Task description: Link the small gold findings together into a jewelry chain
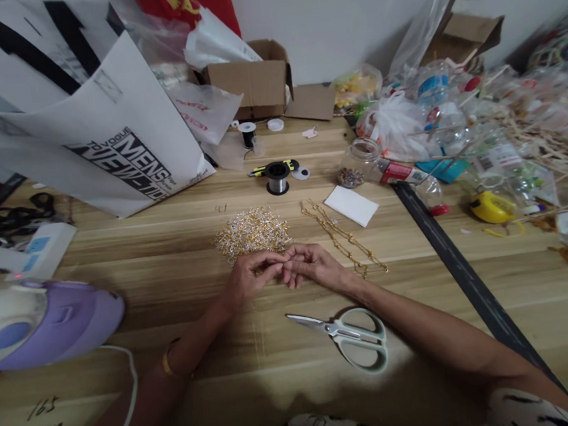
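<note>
Left hand (255, 272), right hand (312, 264): fingertips pinched together — on what, unclear — near a gold-and-silver pile (253, 231); wooden table (257, 356), far pale wall (326, 28).

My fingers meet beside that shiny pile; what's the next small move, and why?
Perhaps move the left hand slightly forward to the heap of small, shiny gold and silver-coloured pieces: it lies just beyond, while the right hand could hold anything pinched between them, though I can't make anything out.

Wood-grain table (167, 251), smooth. Beyond left grip (250, 276): shiny metallic bits (253, 233). Right of right grip (311, 260): glossy gold-metal chains (350, 237). Near side of it: scissors (331, 329), metal blades (308, 321), smooth plastic handles (346, 333).
</note>
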Motion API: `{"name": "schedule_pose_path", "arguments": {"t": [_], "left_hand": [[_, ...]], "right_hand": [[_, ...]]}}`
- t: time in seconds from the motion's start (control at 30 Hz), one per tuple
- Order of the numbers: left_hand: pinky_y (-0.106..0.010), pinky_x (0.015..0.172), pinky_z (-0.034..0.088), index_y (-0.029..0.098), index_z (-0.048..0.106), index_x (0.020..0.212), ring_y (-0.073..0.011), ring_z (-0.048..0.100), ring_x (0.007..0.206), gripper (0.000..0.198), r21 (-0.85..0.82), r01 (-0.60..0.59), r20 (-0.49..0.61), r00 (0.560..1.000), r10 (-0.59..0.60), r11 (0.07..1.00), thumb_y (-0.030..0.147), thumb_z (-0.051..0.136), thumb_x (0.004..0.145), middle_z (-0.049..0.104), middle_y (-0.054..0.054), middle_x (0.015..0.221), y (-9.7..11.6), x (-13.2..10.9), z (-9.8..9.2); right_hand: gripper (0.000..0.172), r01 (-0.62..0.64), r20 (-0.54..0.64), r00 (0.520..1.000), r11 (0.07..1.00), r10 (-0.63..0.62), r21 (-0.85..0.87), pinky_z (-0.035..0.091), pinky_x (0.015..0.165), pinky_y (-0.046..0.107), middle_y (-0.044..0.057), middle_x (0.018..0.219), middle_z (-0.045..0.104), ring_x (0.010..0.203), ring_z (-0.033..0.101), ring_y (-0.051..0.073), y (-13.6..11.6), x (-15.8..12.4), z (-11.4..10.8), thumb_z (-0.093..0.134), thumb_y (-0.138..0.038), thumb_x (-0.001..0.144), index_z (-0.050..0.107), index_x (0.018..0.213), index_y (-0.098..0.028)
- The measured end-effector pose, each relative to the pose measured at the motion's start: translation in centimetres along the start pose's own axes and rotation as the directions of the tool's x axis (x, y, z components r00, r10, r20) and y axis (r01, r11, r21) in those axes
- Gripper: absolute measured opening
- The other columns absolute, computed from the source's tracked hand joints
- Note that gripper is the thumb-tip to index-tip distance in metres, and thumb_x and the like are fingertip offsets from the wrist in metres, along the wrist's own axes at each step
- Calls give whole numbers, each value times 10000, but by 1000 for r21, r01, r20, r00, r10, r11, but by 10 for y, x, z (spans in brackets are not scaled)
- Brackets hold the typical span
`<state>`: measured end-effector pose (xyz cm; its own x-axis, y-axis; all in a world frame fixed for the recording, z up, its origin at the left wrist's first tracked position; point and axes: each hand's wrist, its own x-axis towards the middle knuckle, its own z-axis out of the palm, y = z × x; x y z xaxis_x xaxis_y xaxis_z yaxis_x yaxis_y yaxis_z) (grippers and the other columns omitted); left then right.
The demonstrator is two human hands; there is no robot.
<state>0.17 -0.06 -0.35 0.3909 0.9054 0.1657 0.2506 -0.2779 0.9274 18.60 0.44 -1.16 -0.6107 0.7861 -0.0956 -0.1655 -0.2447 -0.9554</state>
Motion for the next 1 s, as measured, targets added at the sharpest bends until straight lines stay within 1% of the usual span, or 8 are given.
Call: {"name": "schedule_pose_path", "arguments": {"t": [0.07,0.17,0.3,0.4,0.53,0.7,0.8,1.0], "left_hand": [[-223,634,480,125,639,908,-126,629,655,171,-60,30,19,999,-29,998,214,610,765,691,-43,727,0,0,0],[-226,625,481,122,585,966,-123,622,637,237,-136,86,18,996,-84,987,223,627,756,668,-30,687,0,0,1],[-229,623,484,119,591,884,-129,623,660,214,-197,152,19,988,-151,968,249,658,729,671,-47,727,-2,0,1],[-224,608,473,109,619,799,-125,609,644,173,-167,174,30,985,-172,970,254,664,717,667,-46,714,-2,1,0],[-211,567,448,101,640,738,-115,581,598,148,-64,178,91,981,-172,982,249,635,742,648,-34,652,0,1,-2],[-199,561,443,99,630,739,-105,575,594,147,-71,143,120,984,-134,987,243,614,763,645,-34,654,1,2,-3],[-198,550,437,97,631,736,-102,569,582,154,-55,138,133,983,-130,989,246,613,767,643,-35,643,-1,2,-3],[-214,580,458,99,628,747,-113,586,608,170,-50,142,138,981,-134,989,264,608,778,651,-43,662,-4,1,-3]], "right_hand": [[282,18,5,1000,1000,-18,-6,508,517,204,22,698,667,566,629,104,-1,-1,0,642,-390,785,548,847,-131],[275,39,2,999,999,-39,-21,505,522,208,20,700,666,564,625,103,-2,-2,1,635,-397,789,545,821,-139],[289,44,-25,999,997,-46,-60,503,528,212,21,692,662,559,621,102,-3,-2,2,628,-418,789,554,807,-139],[294,51,-42,998,996,-55,-77,501,526,212,20,680,662,551,620,102,-4,-3,3,638,-421,778,560,799,-138],[288,52,-50,997,995,-56,-87,498,525,208,20,678,665,551,621,101,-5,-4,3,643,-415,775,567,799,-138],[304,52,-30,998,996,-54,-79,507,542,214,24,680,671,554,623,100,-3,-3,1,634,-429,780,566,796,-133],[316,36,-24,999,997,-38,-73,511,539,215,26,677,671,550,627,103,-2,-3,0,616,-443,790,558,803,-133],[322,31,-4,1000,998,-31,-49,517,539,217,28,689,672,556,635,108,-1,-2,-1,575,-460,818,542,814,-140]]}}
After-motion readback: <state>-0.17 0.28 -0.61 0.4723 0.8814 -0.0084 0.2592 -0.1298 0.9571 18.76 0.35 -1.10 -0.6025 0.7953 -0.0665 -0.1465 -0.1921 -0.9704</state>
